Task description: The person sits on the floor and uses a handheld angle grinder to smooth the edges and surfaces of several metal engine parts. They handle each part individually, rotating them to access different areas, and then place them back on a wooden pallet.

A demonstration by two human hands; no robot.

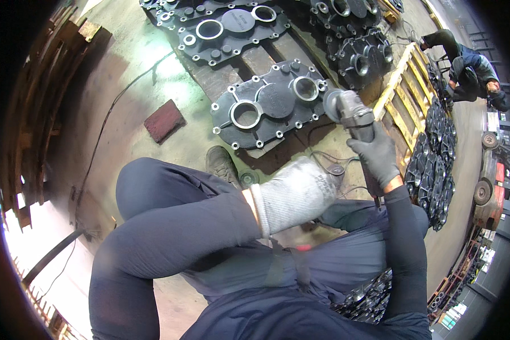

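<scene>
My right hand (375, 152), in a dark grey glove, is wrapped round the body of an angle grinder (354, 110). The grinder's round disc (332, 105) is at the right edge of a black metal casting (275, 102) with two large bored holes and bright machined bosses around its rim; whether they touch I cannot tell. My left hand (300, 191), in a pale knitted glove with a grey palm, is low in front of me, near a cable and short of the casting. Its fingers are blurred and turned from view.
The casting rests on a wooden pallet (215, 79) with a similar casting (226, 34) behind. A dark red block (164, 121) and a cable (105, 122) lie on the floor. Right are a yellow pallet (405, 96), stacked castings (433, 164) and another person (470, 71); wooden pallets (45, 113) stand left.
</scene>
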